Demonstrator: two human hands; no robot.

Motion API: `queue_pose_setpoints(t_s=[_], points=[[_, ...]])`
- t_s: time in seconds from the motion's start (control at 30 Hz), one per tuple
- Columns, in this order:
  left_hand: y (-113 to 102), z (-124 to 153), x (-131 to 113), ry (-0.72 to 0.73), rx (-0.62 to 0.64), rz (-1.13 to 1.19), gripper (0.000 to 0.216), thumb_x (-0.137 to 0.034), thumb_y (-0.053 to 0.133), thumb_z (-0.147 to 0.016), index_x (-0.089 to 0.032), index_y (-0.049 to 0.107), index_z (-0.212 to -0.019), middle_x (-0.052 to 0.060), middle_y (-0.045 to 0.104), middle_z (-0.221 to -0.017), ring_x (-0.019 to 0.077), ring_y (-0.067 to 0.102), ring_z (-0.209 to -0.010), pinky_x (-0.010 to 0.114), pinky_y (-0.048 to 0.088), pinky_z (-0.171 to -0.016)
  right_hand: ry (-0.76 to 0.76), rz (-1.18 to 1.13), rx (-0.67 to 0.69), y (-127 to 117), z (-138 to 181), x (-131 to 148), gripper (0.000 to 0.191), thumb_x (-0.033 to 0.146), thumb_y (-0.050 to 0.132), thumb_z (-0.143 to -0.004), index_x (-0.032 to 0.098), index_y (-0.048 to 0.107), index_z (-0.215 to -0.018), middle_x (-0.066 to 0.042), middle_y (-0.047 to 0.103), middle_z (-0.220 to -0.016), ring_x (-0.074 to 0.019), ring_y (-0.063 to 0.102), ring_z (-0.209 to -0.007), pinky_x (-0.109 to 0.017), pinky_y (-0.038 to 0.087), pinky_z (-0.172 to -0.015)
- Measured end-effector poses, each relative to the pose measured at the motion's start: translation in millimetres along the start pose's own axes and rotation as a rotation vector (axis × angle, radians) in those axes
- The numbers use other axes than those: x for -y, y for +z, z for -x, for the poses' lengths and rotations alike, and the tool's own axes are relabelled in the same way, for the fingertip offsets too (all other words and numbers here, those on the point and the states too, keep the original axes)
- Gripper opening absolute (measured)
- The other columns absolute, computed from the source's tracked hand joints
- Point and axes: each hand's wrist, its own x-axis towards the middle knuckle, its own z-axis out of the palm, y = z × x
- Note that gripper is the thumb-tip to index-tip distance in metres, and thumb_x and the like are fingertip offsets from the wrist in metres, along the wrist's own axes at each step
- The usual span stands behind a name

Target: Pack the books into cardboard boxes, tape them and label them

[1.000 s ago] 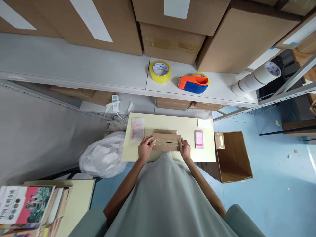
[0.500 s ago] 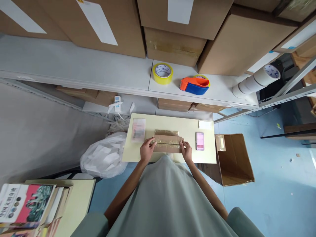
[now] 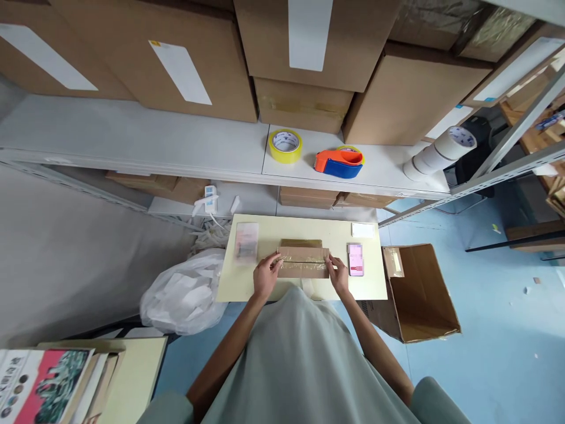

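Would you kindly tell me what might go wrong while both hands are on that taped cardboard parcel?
The pink phone lies beside the right hand, near the right edge of the table; a sideways sweep might knock it toward the open carton below. The parcel sits close to the table's near edge; a push from the left hand might slide it off.

The parcel point(image 3: 303, 262) lies mid-table point(image 3: 245, 285), phone point(image 3: 355, 259) at three o'clock, packet point(image 3: 246, 241) at nine. The tape roll point(image 3: 285, 145) sits on the shelf point(image 3: 132, 135) at twelve.
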Motion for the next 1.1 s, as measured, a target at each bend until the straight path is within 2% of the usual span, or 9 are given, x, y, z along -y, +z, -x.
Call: queue_pose_setpoints(t_s=[0.13,0.23,0.37,0.47,0.6,0.7,0.77,0.97,1.1], points=[[6,-4,1,0.012,0.033,0.014,0.026,-0.035,0.062,-0.103,-0.024,0.078,-0.122,0.011,0.082,-0.125,0.0233,0.079,-0.085,0.039,0.064,-0.087,0.014,0.035,-0.004,0,-9,-7,0.085,0.086,0.043,-0.099,0.015,0.081,-0.126,-0.02,0.078,-0.122,-0.029,0.078,-0.101,-0.036,0.065,-0.08],[4,-7,3,0.043,0.044,0.029,0.026,-0.037,0.061,-0.104,-0.024,0.076,-0.121,0.011,0.08,-0.13,0.0205,0.077,-0.081,0.038,0.064,-0.086,0.024,0.012,-0.005,-1,-13,-10,0.083,0.086,0.047,-0.097,0.017,0.081,-0.125,-0.02,0.078,-0.128,-0.0317,0.078,-0.111,-0.04,0.065,-0.09],[0,-10,4,0.035,0.066,0.068,0.028,-0.042,0.061,-0.102,-0.023,0.075,-0.116,0.011,0.079,-0.125,0.0179,0.074,-0.075,0.036,0.065,-0.081,0.107,-0.138,0.093,-8,-14,-11,0.081,0.086,0.059,-0.091,0.017,0.081,-0.126,-0.016,0.081,-0.127,-0.0338,0.076,-0.118,-0.047,0.064,-0.097],[-5,-11,3,0.058,0.07,0.119,0.03,-0.045,0.06,-0.102,-0.023,0.075,-0.116,0.012,0.077,-0.126,0.0211,0.077,-0.093,0.036,0.066,-0.087,0.147,-0.236,0.147,-14,-14,-8,0.076,0.081,0.072,-0.085,0.017,0.08,-0.126,-0.016,0.08,-0.131,-0.0357,0.075,-0.123,-0.051,0.062,-0.103],[-16,-19,-8,0.112,0.012,0.117,0.028,-0.045,0.061,-0.103,-0.025,0.076,-0.116,0.013,0.073,-0.133,0.0276,0.071,-0.127,0.043,0.063,-0.104,0.122,-0.175,0.087,-23,-23,6,0.083,0.079,0.078,-0.08,0.016,0.075,-0.134,-0.021,0.072,-0.144,-0.0377,0.069,-0.133,-0.054,0.059,-0.11],[-28,-36,-26,0.155,-0.026,0.123,0.025,-0.043,0.061,-0.104,-0.026,0.076,-0.114,0.012,0.073,-0.133,0.0281,0.068,-0.134,0.048,0.059,-0.113,0.01,-0.078,0.031,-34,-39,35,0.081,0.078,0.075,-0.084,0.019,0.071,-0.139,-0.021,0.066,-0.151,-0.0363,0.066,-0.136,-0.055,0.057,-0.114],[-37,-51,-43,0.197,-0.054,0.153,0.024,-0.042,0.06,-0.104,-0.026,0.075,-0.114,0.012,0.073,-0.134,0.0272,0.067,-0.134,0.048,0.059,-0.112,-0.109,-0.017,0.003,-44,-53,63,0.075,0.074,0.072,-0.09,0.021,0.069,-0.143,-0.019,0.065,-0.152,-0.0347,0.066,-0.136,-0.054,0.055,-0.116],[-68,-96,-111,0.347,-0.163,0.235,0.023,-0.038,0.058,-0.107,-0.027,0.075,-0.116,0.01,0.073,-0.135,0.0248,0.07,-0.129,0.046,0.058,-0.113,-0.566,0.254,-0.174,-74,-110,161,0.066,0.067,0.061,-0.102,0.021,0.062,-0.15,-0.019,0.062,-0.152,-0.0342,0.057,-0.144,-0.053,0.047,-0.123],[-89,-118,-155,0.458,-0.219,0.263,0.021,-0.034,0.059,-0.107,-0.025,0.076,-0.116,0.009,0.075,-0.133,0.0249,0.071,-0.126,0.048,0.055,-0.116,-0.75,0.446,-0.282,-88,-158,212,0.066,0.061,0.058,-0.106,0.018,0.055,-0.156,-0.021,0.058,-0.156,-0.0358,0.054,-0.145,-0.056,0.043,-0.123]])
